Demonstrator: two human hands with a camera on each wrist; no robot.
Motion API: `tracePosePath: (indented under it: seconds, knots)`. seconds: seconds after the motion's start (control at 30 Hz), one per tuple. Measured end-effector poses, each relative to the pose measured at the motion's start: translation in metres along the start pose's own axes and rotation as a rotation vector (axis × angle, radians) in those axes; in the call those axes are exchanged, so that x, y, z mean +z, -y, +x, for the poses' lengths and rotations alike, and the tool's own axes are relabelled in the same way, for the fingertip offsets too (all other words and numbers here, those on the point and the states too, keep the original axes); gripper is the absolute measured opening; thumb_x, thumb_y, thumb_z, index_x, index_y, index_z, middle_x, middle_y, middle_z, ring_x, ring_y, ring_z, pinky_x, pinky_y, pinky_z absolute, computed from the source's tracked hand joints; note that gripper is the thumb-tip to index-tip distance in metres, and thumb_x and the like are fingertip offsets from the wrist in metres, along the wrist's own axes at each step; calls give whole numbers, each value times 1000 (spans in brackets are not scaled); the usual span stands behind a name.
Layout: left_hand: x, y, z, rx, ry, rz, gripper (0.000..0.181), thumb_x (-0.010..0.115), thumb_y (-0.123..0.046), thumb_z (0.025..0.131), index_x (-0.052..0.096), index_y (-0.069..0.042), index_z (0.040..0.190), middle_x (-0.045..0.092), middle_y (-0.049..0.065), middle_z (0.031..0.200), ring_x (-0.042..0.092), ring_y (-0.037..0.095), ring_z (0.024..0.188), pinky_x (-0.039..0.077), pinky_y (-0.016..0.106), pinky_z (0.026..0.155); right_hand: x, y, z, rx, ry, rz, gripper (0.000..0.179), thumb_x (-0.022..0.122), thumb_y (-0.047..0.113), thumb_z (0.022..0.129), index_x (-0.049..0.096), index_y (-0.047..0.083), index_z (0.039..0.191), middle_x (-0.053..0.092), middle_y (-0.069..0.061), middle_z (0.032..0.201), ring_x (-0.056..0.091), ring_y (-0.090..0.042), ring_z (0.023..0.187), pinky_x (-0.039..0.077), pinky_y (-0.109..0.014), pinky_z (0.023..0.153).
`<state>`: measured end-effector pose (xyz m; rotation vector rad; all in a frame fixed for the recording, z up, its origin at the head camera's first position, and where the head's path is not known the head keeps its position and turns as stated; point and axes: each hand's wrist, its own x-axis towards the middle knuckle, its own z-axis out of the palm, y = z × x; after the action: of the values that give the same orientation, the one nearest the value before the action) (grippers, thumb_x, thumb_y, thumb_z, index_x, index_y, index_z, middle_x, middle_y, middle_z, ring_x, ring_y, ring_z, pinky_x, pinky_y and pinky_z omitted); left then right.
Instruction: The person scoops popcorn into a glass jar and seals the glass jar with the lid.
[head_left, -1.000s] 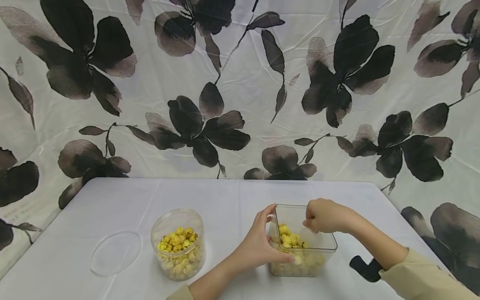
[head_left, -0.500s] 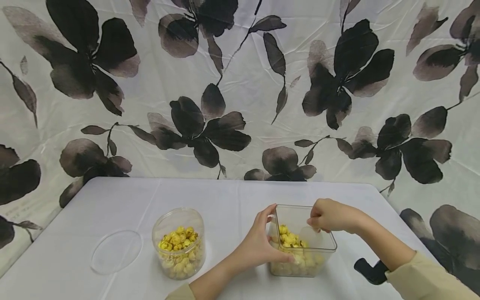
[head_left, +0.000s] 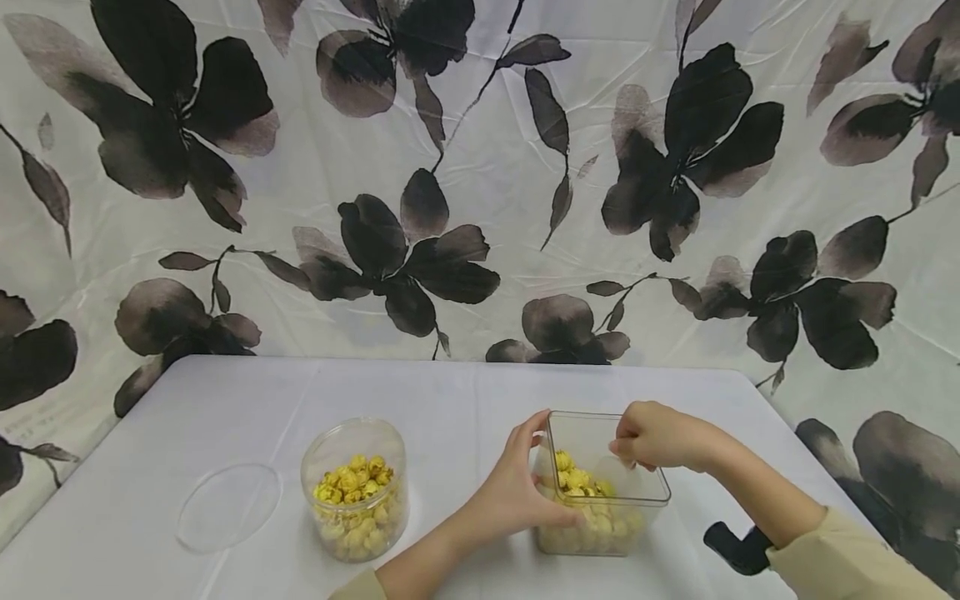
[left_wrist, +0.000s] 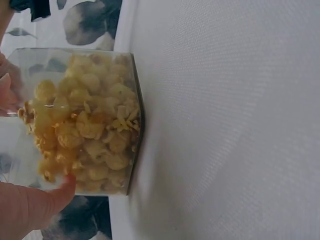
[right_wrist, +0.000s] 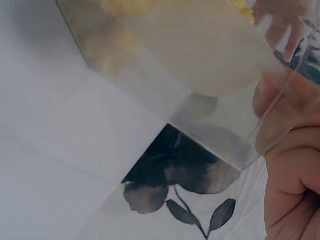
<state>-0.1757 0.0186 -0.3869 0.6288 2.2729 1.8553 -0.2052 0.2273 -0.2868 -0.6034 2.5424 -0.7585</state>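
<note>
1. The clear square box [head_left: 647,502] stands on the white table [head_left: 450,408]; its smooth walls look stiff, perhaps slippery, best held by opposite sides.
2. The left hand [head_left: 513,496], spread wide, grips the box's left side.
3. The right hand's [head_left: 667,435] curled fingers pinch what seems a pale, rounded scoop [right_wrist: 210,55] inside the box.
4. The box's yellow popcorn [head_left: 576,481] looks light, knobbly, crumbly.
5. Left of the box, a round jar [head_left: 348,440] holds more.
</note>
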Motion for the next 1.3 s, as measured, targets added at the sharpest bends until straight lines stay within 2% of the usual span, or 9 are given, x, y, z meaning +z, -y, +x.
tracePosePath:
  seconds: [0.2,0.43,0.63,0.93,1.13,1.3]
  knots:
    - [0,-1,0,4,4,-20,110,88,-19,59,21,-25,145,25,3,145,29,25,130,42,42,94,-4,-2,-4,26,3,62,30,54,4,90,59,0,60,36,3,47,31,-10,44,27,-24,47]
    - [-1,-2,0,-14,6,-7,110,88,-22,60,19,-26,146,25,2,145,28,24,131,42,42,94,-1,0,-6,-21,2,37,32,54,6,91,57,1,60,37,5,46,29,-7,42,24,-21,42]
    - [-1,-1,0,-24,6,-1,111,89,-25,60,19,-27,146,24,0,145,28,24,131,42,39,94,-4,-4,-10,0,6,125,31,53,6,92,59,-1,63,39,4,47,25,-6,40,22,-18,40]
    - [0,-1,-1,-24,12,-24,110,88,-24,60,19,-27,146,24,-1,144,27,24,131,42,38,95,0,-8,-12,-8,30,216,33,51,8,93,57,-2,63,43,2,49,30,-5,38,26,-17,39]
    - [-1,-2,-1,-10,8,-23,110,88,-25,60,20,-26,145,24,0,145,26,24,131,42,38,94,-1,-11,-10,-32,52,250,34,51,8,93,56,-12,67,44,1,49,33,-4,38,27,-16,39]
    - [-1,-1,1,-11,13,-19,110,88,-27,60,20,-27,145,23,-1,146,27,23,131,43,36,94,0,-11,-12,-26,72,280,34,51,10,94,57,-12,69,46,1,50,37,-4,38,28,-16,39]
